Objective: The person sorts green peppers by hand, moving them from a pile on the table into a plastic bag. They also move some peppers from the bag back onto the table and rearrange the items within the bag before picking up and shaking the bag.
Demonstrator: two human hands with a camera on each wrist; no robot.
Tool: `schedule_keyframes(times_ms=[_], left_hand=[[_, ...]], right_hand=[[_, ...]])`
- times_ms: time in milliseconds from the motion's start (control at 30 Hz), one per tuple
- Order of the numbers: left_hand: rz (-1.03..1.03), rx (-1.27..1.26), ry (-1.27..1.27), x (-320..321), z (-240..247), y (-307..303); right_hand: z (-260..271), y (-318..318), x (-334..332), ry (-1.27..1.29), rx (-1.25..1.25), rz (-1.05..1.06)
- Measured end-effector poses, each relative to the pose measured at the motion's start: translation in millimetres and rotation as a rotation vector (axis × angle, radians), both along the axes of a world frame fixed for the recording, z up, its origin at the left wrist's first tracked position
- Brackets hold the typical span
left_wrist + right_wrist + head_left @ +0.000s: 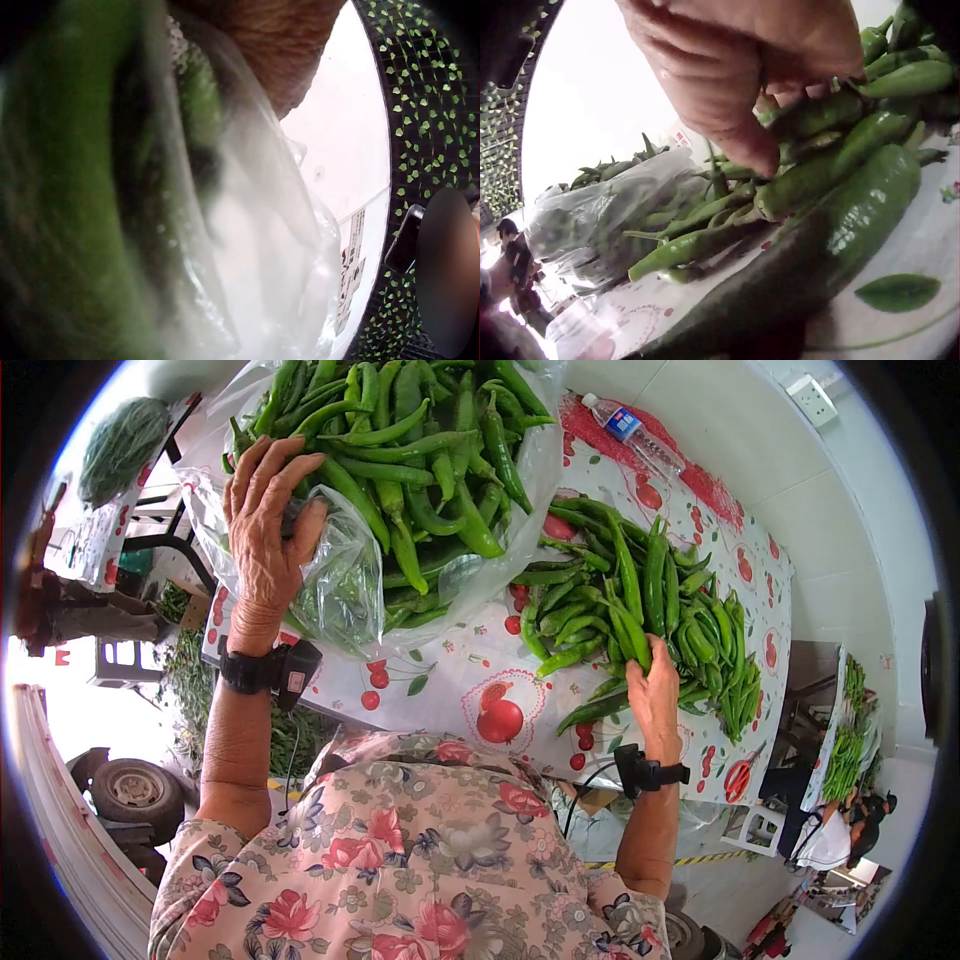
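Note:
A clear plastic bag [345, 575] full of long green peppers [420, 460] lies at the table's left. My left hand [265, 520] grips the bag's edge, fingers curled over the plastic; in the left wrist view the plastic [247, 247] and a blurred green pepper [60, 195] fill the frame. A loose pile of green peppers [650, 610] lies on the pomegranate-print tablecloth [450, 680] at the right. My right hand [652, 685] closes its fingers on peppers at the pile's near edge; the right wrist view shows the fingers [727, 112] curled around pepper tips [817, 120].
A plastic water bottle [635, 435] lies at the table's far edge. A second bag of greens [120, 445] sits far left. More pepper piles [850, 740] lie on tables at the right, near a seated person [840, 830]. A tyre [135, 790] stands lower left.

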State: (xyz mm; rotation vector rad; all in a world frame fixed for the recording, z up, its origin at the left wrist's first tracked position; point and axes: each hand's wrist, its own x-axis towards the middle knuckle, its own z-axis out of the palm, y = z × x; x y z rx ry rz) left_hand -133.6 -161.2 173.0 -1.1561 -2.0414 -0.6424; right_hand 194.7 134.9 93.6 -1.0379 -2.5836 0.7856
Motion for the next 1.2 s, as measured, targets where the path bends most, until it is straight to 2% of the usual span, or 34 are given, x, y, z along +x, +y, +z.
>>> schedule_keyframes(times_ms=[167,267,367,467,567,667,700,800,900,933,1033,1200], left_hand=[[0.001,0.008,0.010,0.0,-0.6,0.2],[0.003,0.010,0.011,-0.2,-1.0,0.3],[0.000,0.007,0.016,-1.0,-1.3,0.0],[0.002,0.013,0.018,-1.2,-2.1,0.0],[-0.001,0.014,0.017,-1.2,-1.9,0.0],[0.002,0.015,0.004,0.4,-1.7,0.4],[0.002,0.013,0.001,0.2,-2.5,-0.1],[-0.005,0.014,-0.004,-1.7,-3.0,0.7],[-0.014,0.025,-0.004,-1.9,-4.4,0.2],[-0.018,0.023,-0.004,-2.9,-4.1,0.0],[-0.025,0.024,-0.010,-2.7,-3.4,0.1],[-0.034,0.015,0.012,-2.2,-2.6,-0.6]], right_hand=[[-1.8,-0.5,-5.2,-0.105,0.149,0.104],[-16.5,2.2,-5.1,-0.118,0.325,0.180],[-7.3,-0.1,-20.1,-0.251,0.194,0.091],[-9.3,4.9,-29.7,-0.248,0.082,0.039],[-9.5,-1.9,-26.9,-0.178,0.200,-0.007],[-3.7,14.3,-15.3,-0.017,-0.079,-0.069],[4.7,15.3,-11.8,0.067,-0.060,-0.057],[36.7,13.9,-2.1,0.072,-0.043,-0.046],[48.1,13.5,13.6,-0.086,0.082,0.074],[51.1,9.5,16.6,-0.263,0.062,0.063],[22.6,1.1,32.3,-0.181,0.228,0.323],[18.0,-14.7,35.1,-0.281,0.292,0.338]])
